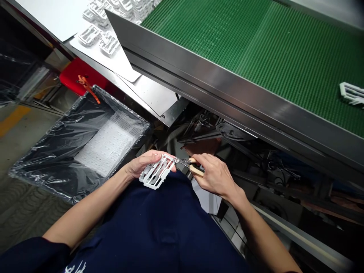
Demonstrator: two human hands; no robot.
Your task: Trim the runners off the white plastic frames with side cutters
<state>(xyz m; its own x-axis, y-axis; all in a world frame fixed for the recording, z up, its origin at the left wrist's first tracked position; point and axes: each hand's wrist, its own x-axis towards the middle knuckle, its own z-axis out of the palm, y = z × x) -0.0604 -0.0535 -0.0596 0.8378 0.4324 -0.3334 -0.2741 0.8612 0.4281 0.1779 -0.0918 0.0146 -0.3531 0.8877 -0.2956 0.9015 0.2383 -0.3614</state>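
A white plastic frame part point(158, 172) with long slots is held in my left hand point(145, 163), thumb on its upper face. My right hand point(213, 172) is closed round the pale handles of a pair of cutting pliers point(184, 162). The pliers' metal jaws meet the right edge of the part, close to my left fingertips. Whether the jaws are closed on the plastic I cannot tell. Both hands are in front of my dark blue shirt, below the conveyor's edge.
A green conveyor belt point(256, 45) with a metal side rail point(199, 68) runs across the top; another white part point(352, 93) lies on it at right. White parts point(109, 41) are piled on the table at upper left. A bin lined with clear plastic point(57, 159) holds stacked white pieces point(106, 146).
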